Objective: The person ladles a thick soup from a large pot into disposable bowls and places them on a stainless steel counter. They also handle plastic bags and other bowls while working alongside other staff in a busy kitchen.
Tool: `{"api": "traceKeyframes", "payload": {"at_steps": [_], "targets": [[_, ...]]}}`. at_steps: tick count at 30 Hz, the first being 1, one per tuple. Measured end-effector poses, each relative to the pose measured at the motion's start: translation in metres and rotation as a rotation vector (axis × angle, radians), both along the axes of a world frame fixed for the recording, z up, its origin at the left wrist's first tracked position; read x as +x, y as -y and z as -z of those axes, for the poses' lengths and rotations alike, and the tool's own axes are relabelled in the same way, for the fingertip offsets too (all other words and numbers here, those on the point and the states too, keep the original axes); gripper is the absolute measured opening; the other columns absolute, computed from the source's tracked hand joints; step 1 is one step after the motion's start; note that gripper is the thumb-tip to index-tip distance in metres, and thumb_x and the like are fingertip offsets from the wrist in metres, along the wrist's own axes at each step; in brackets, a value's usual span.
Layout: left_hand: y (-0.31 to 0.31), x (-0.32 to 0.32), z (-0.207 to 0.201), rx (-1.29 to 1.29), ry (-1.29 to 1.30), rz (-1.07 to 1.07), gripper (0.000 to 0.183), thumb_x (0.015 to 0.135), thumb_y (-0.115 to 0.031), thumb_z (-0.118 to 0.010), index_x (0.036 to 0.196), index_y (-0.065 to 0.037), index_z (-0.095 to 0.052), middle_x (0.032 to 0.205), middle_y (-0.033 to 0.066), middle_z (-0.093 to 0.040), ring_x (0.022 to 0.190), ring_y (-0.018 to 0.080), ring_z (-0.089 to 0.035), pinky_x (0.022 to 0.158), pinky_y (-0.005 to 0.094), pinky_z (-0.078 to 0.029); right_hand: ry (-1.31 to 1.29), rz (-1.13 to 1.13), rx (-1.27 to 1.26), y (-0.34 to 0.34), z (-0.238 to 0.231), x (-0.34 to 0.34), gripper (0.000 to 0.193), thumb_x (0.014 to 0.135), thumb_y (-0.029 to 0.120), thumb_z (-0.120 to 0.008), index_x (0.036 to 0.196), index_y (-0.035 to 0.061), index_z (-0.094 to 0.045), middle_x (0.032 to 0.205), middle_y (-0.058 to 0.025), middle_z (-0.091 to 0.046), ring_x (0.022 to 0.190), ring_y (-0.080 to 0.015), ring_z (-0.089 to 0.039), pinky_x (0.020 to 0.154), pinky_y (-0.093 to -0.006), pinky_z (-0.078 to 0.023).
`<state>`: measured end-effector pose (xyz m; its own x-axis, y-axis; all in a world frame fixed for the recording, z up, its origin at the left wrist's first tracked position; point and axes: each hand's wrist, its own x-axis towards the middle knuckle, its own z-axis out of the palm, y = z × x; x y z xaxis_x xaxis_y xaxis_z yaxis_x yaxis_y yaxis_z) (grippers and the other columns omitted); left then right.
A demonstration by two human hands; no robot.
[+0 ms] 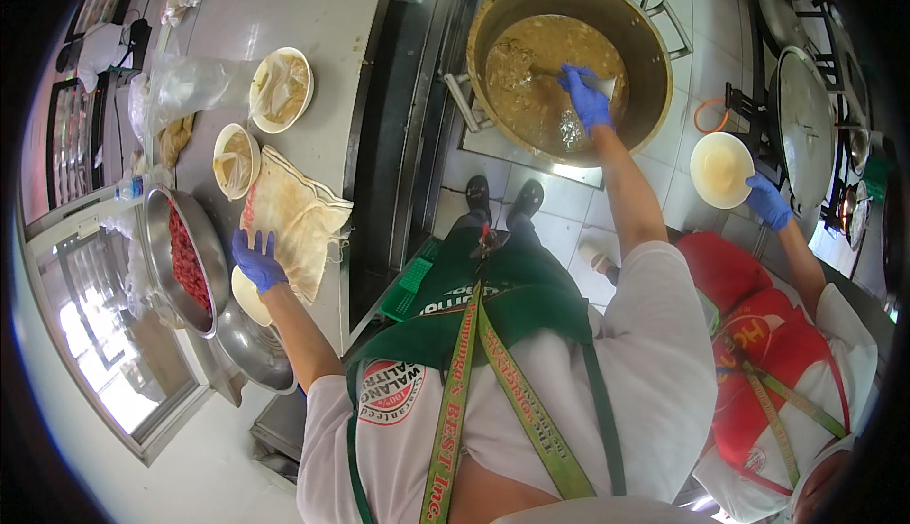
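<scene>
My left hand (258,260), in a blue glove, is over the counter with its fingers stretched apart. Below its wrist a pale bowl (248,298) shows in part; whether they touch is hard to tell. A stained cream cloth (289,225) lies just beside the fingers. Inside a large metal pot (651,97) of brown stew (545,116), my right hand (588,97), also gloved in blue, is closed on a pale scoop-like utensil (605,86). Its far end is not clear in the stew.
Two white bowls with bagged food (282,91) (236,161) sit on the counter (284,12). A steel basin (213,268) holds red chunks. At the right, a co-worker's gloved hand (768,202) holds a white bowl (721,171). A lidded pot (806,130) stands beyond.
</scene>
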<state>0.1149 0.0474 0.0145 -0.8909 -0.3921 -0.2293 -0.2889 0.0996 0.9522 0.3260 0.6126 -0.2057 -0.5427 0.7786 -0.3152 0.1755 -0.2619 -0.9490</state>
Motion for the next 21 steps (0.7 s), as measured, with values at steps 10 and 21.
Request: {"api": "traceKeyframes", "payload": {"at_steps": [10,21], "targets": [[-0.012,0.007,-0.002,-0.033,-0.007,0.005,0.053,0.093,-0.033,-0.045,0.137,-0.005,-0.038,0.146,0.0124,-0.034,0.125,0.0368,-0.042,0.093,0.0452,-0.049,0.040,0.094,-0.116,-0.030,-0.004,-0.012,0.029,0.087,0.018,-0.057,0.096,-0.0088,-0.062,0.089,-0.0176,-0.066,0.072,-0.0250,-0.067,0.065,-0.0317,-0.056],[-0.004,0.015,0.001,-0.034,-0.023,-0.014,0.049,0.094,-0.031,-0.045,0.136,-0.007,-0.042,0.144,0.0101,-0.038,0.126,0.0346,-0.043,0.094,0.0434,-0.049,0.128,0.055,-0.193,-0.085,-0.017,-0.037,0.032,0.085,0.016,-0.057,0.096,-0.0133,-0.058,0.088,-0.0217,-0.066,0.068,-0.0314,-0.069,0.058,-0.0353,-0.059]]}}
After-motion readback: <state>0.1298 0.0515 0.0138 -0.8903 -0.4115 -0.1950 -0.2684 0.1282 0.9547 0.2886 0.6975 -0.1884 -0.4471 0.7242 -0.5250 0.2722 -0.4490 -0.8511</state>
